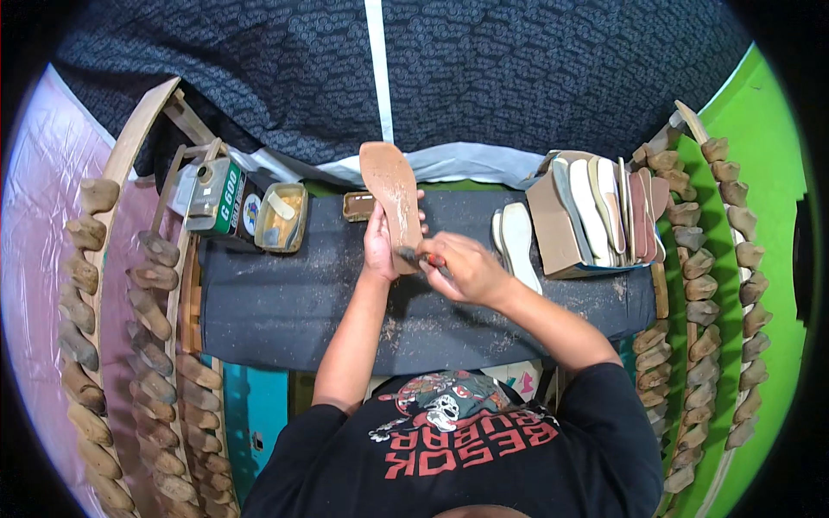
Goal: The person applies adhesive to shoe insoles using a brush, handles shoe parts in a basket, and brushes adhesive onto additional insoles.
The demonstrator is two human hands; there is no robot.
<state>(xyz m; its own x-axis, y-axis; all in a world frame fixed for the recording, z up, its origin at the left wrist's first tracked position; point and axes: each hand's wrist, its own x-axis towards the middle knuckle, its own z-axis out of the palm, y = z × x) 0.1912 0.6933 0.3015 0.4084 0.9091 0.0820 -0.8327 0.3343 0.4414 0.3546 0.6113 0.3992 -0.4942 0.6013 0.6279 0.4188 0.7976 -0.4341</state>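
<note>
tan sole point(393, 190) | held in left hand point(378, 248), extending forward | right hand point(467, 268) grips red tool point(433, 259) at near end

A: Head view: station?
B: Head-worn, left of a pair; above and behind the grip, shirt point(345, 457) at the near edge.
A: Facing?
B: Steeply down and forward; cloth point(518, 78) beyond the grip.
A: Range?
B: Close: left hand point(380, 246) and right hand point(466, 268) near mid-frame, table point(285, 302) around them.
A: Lens?
B: Wide fisheye; left rack point(142, 129) and right rack point(692, 123) bowed either side of the grip.
</note>
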